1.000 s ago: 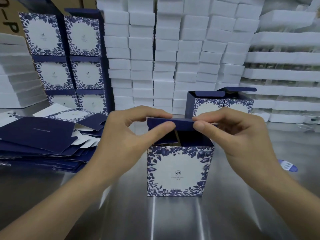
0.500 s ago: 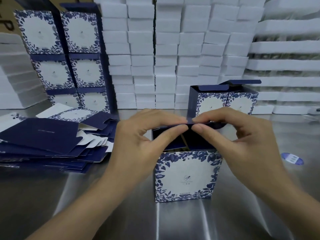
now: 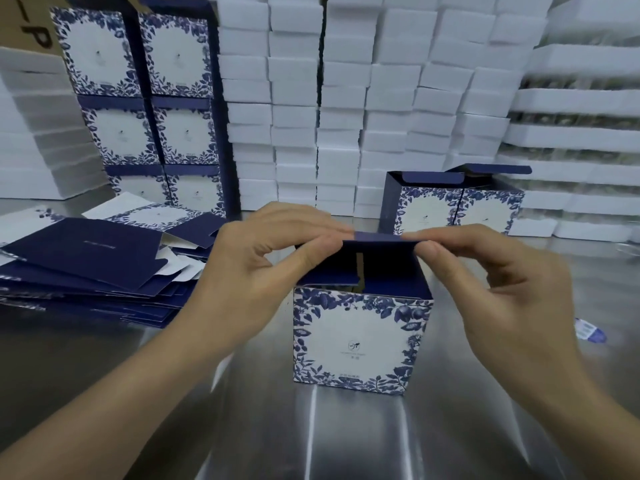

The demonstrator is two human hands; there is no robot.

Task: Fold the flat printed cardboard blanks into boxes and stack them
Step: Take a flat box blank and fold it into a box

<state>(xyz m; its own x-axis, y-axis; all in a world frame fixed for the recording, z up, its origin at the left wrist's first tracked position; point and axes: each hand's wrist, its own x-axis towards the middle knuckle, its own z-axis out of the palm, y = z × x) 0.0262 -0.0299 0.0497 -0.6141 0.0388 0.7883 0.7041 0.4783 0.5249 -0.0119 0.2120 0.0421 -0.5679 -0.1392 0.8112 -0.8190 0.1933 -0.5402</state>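
A blue-and-white floral box (image 3: 356,341) stands upright on the steel table (image 3: 346,438), its top open. Its dark blue lid flap (image 3: 379,239) is raised at the back. My left hand (image 3: 263,268) pinches the flap's left end and my right hand (image 3: 495,282) pinches its right end. A pile of flat printed blanks (image 3: 97,261) lies to the left. Two folded boxes (image 3: 457,202) with open lids stand behind on the right. A stack of folded boxes (image 3: 145,109) rises at the back left.
Tall columns of white foam trays (image 3: 346,98) fill the back and right. A small blue-and-white label (image 3: 590,330) lies on the table at the right. A brown carton corner (image 3: 31,26) shows at the top left.
The lid flap has come up from its bent-down position, both hands still pinching its edge. The view has shifted slightly.
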